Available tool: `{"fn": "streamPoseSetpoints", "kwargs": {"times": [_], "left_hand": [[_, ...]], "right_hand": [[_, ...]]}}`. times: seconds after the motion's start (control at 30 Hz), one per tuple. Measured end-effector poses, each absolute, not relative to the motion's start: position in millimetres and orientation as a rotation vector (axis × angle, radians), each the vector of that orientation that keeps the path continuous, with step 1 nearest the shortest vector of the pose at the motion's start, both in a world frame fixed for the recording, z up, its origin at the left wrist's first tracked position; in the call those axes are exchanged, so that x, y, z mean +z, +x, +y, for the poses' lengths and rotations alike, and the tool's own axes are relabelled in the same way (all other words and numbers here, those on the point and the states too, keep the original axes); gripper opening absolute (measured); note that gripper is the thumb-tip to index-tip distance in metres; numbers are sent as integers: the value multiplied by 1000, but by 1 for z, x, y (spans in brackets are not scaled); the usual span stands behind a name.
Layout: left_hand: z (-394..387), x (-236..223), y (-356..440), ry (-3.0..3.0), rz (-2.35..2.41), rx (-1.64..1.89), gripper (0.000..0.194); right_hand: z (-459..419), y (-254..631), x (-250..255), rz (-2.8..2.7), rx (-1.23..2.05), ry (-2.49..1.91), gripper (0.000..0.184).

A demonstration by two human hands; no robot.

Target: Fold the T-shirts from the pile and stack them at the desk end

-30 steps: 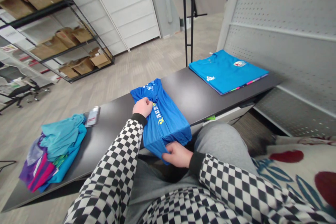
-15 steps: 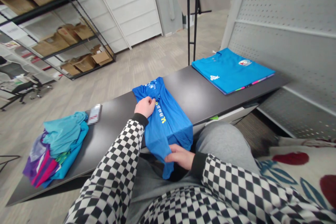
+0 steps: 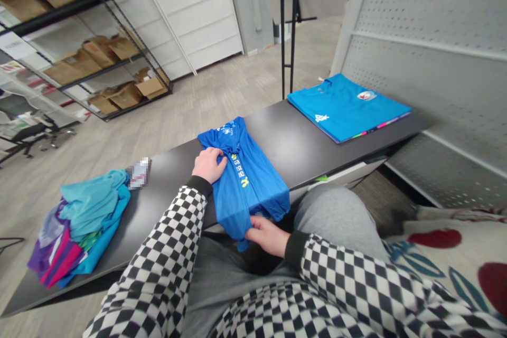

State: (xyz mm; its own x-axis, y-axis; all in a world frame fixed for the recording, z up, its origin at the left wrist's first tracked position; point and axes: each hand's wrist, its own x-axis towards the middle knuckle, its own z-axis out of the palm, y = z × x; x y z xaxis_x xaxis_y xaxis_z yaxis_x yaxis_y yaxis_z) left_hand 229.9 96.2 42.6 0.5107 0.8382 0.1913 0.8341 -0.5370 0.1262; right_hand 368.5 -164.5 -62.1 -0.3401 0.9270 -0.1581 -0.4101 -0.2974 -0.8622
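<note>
A blue T-shirt (image 3: pixel 259 177) with yellow and white lettering lies partly folded lengthwise across the dark table (image 3: pixel 170 185), its collar toward the far edge. The lower end hangs over the near edge toward my lap. My left hand (image 3: pixel 209 165) is at the shirt's left side just below the collar, its curled fingers closed on the fabric. Lower down, my right hand (image 3: pixel 269 235) pinches the hem between thumb and fingers. Some of the right fingers are hidden under the cloth.
Folded bright-blue shirts (image 3: pixel 344 108) lie stacked at the table's right end. A crumpled heap of teal, purple and pink clothing (image 3: pixel 87 216) sits at the left, with a tag (image 3: pixel 139 173) beside it. A perforated panel (image 3: pixel 431 63) stands close on the right.
My left hand has shifted slightly left and the shirt's left side now spreads wider. My right hand still holds the hem, with less cloth dangling below it.
</note>
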Motion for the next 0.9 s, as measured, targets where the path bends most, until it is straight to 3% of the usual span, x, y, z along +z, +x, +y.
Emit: {"fn": "streamPoseSetpoints", "kwargs": {"times": [0.3,0.47,0.73,0.9], "left_hand": [[116,28,185,2596,1486,278,54],[121,26,174,2505,1505,251,53],[102,29,172,2563,1448,655,49],[73,32,185,2638,1177,175,79]], "right_hand": [[-165,373,-64,-1015,1791,-948,16],[-165,373,-66,-1045,1795,-957,15],[-165,371,-71,-1143,1690,-983,26],[-163,373,-77,-1347,1424,-1209,27]]}}
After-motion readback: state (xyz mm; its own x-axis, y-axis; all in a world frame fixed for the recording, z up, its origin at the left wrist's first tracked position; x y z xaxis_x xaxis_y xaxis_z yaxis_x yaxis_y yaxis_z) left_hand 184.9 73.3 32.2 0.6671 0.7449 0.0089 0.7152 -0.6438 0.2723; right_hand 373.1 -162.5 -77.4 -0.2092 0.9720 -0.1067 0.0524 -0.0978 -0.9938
